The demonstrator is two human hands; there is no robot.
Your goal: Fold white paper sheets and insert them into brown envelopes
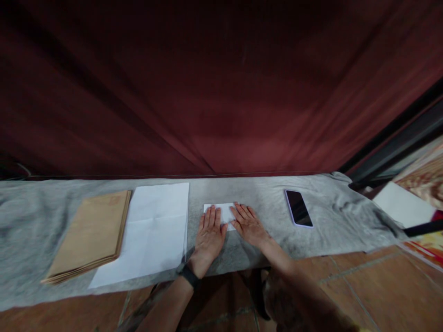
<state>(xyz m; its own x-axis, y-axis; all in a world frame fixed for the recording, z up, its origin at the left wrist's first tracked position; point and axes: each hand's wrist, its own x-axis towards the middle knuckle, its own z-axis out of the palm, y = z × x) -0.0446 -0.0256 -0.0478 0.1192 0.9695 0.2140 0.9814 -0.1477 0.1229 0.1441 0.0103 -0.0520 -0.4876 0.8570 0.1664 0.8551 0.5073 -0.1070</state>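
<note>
A small folded white paper (224, 211) lies on the grey cloth (263, 193) covering the table. My left hand (209, 233) rests flat on its left part, fingers stretched out and together. My right hand (248, 223) lies flat on its right part, fingers spread. Both palms press down on the paper and cover most of it. A black band sits on my left wrist.
A stack of white sheets (152, 230) lies left of my hands, and a pile of brown envelopes (90, 233) further left. A dark phone (298, 208) lies face up to the right. A dark red curtain (221, 92) hangs behind. Tiled floor shows below the table edge.
</note>
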